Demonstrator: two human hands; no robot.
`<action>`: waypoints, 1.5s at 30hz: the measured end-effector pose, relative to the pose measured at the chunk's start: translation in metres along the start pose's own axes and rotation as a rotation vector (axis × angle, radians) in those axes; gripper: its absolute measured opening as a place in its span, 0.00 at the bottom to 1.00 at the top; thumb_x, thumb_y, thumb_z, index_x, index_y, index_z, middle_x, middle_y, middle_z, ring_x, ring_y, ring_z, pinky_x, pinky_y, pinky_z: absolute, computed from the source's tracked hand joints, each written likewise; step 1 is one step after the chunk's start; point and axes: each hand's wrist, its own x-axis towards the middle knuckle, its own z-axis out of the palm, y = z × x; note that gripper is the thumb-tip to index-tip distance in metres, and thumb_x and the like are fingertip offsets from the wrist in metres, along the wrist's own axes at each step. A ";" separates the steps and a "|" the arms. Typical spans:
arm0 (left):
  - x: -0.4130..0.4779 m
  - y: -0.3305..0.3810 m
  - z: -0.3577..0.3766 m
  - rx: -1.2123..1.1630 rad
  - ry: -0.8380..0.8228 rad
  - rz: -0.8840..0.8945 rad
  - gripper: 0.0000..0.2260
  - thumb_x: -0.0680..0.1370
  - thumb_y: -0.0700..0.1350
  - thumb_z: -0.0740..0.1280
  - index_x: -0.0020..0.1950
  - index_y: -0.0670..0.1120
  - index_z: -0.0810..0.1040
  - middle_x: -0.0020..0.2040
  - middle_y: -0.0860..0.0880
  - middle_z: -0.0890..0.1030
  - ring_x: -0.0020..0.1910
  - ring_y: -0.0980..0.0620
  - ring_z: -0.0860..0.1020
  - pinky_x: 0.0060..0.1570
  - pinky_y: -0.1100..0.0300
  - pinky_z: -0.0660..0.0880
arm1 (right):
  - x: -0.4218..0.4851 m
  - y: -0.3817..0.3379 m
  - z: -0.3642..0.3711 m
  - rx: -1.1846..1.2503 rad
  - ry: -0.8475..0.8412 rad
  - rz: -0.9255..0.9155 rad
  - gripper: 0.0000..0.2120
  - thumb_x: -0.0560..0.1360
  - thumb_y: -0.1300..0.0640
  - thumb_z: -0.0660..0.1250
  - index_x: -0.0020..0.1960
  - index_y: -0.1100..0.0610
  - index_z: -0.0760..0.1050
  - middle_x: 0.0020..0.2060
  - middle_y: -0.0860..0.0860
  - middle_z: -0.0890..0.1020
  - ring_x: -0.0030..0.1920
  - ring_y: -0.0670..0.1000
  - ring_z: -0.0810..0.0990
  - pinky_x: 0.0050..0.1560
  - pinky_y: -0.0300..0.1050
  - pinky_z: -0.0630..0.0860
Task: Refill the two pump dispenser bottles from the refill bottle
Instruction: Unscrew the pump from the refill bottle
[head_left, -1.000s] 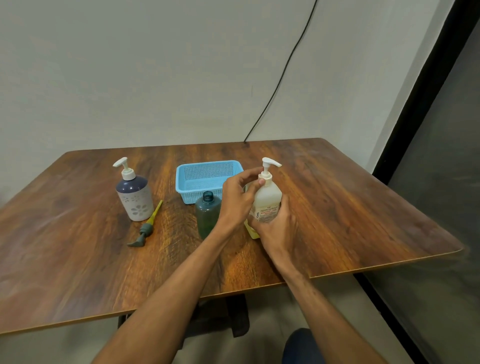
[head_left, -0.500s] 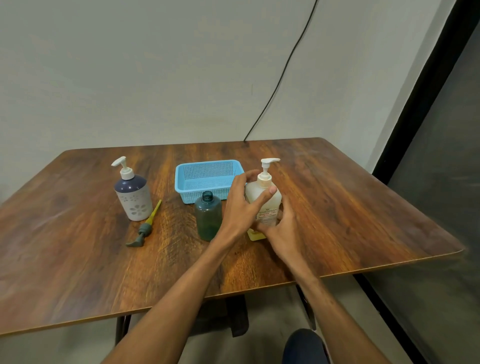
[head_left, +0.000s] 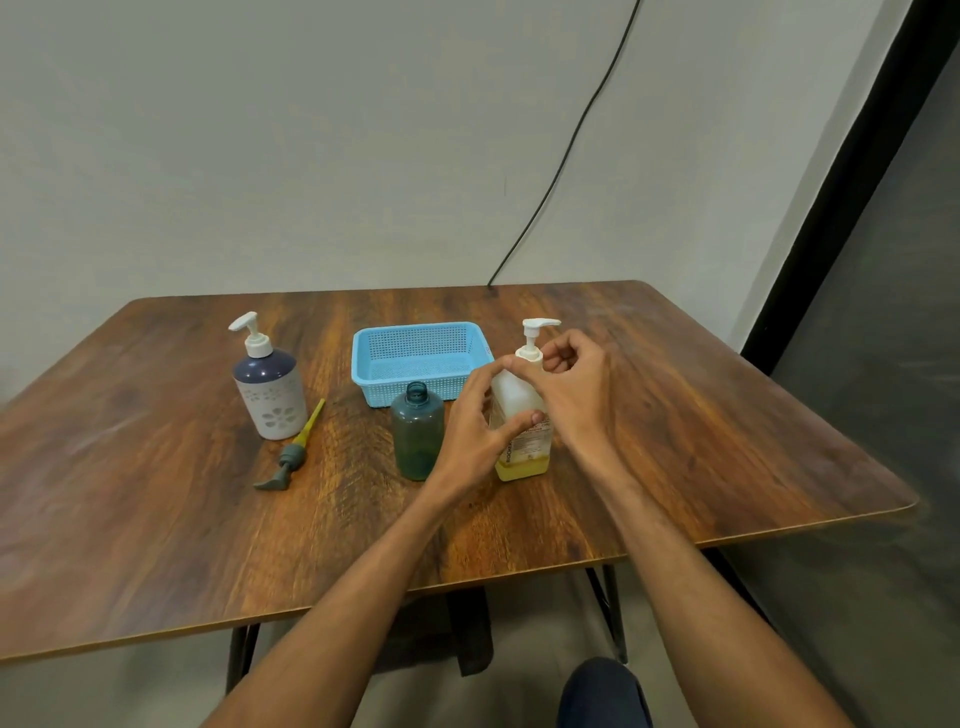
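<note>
Now the refill bottle (head_left: 515, 394) is gripped by the left hand (head_left: 474, 434). Its pump collar (head_left: 529, 355) is pinched by the right hand (head_left: 577, 396).

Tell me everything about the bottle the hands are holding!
The pale bottle is cloudy see-through plastic with a white pump on top, its spout pointing right. A printed label is on its front, and yellow liquid fills only the bottom. It stands upright on the wooden table, just right of the open green bottle and near the blue basket. The left hand grips its body, thumb across the front; the right hand pinches the pump's collar.
</note>
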 end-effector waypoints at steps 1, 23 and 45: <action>0.000 -0.001 0.001 0.002 0.001 -0.001 0.28 0.71 0.60 0.75 0.69 0.63 0.69 0.66 0.60 0.76 0.65 0.56 0.77 0.65 0.52 0.77 | 0.001 0.001 -0.001 -0.001 -0.010 0.005 0.17 0.64 0.44 0.81 0.41 0.52 0.79 0.35 0.48 0.81 0.35 0.45 0.77 0.38 0.50 0.80; 0.000 -0.017 0.006 0.042 0.006 -0.040 0.32 0.74 0.60 0.74 0.75 0.59 0.68 0.72 0.56 0.73 0.71 0.53 0.73 0.69 0.43 0.75 | 0.005 -0.001 -0.001 0.049 -0.093 0.004 0.15 0.68 0.51 0.80 0.50 0.54 0.81 0.44 0.46 0.84 0.43 0.43 0.80 0.44 0.39 0.80; 0.001 -0.014 0.004 0.008 -0.001 0.006 0.29 0.75 0.55 0.75 0.73 0.61 0.68 0.70 0.59 0.73 0.69 0.54 0.74 0.67 0.49 0.76 | 0.017 -0.001 -0.009 0.153 -0.268 0.048 0.17 0.68 0.58 0.74 0.56 0.50 0.81 0.49 0.49 0.87 0.52 0.50 0.85 0.53 0.53 0.84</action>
